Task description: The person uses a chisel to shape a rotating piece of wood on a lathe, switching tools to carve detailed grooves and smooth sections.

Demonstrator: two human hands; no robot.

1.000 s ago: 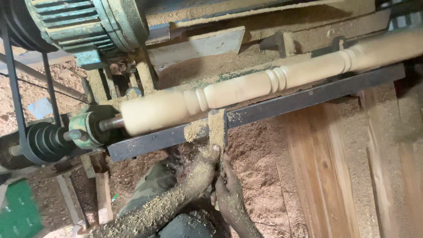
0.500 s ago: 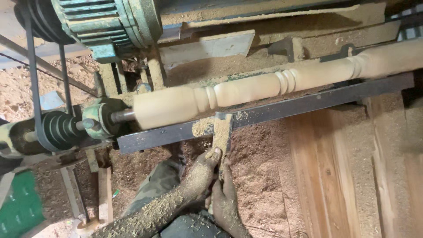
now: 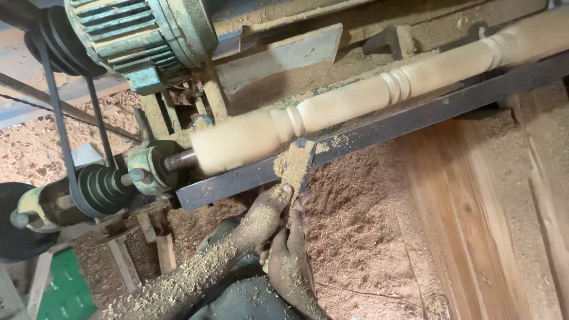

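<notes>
Both hands point(image 3: 278, 231) press a sawdust-caked chisel point(image 3: 294, 167) against the turned wooden spindle point(image 3: 355, 104).

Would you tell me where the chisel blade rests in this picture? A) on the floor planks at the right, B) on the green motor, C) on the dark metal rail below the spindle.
C: the sawdust-coated chisel lies across the rail, tip at the spindle.

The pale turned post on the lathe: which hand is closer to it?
Left. The left hand sits high on the sawdust-caked tool, just below the turned post. The right hand grips lower on the tool, farther away.
</notes>
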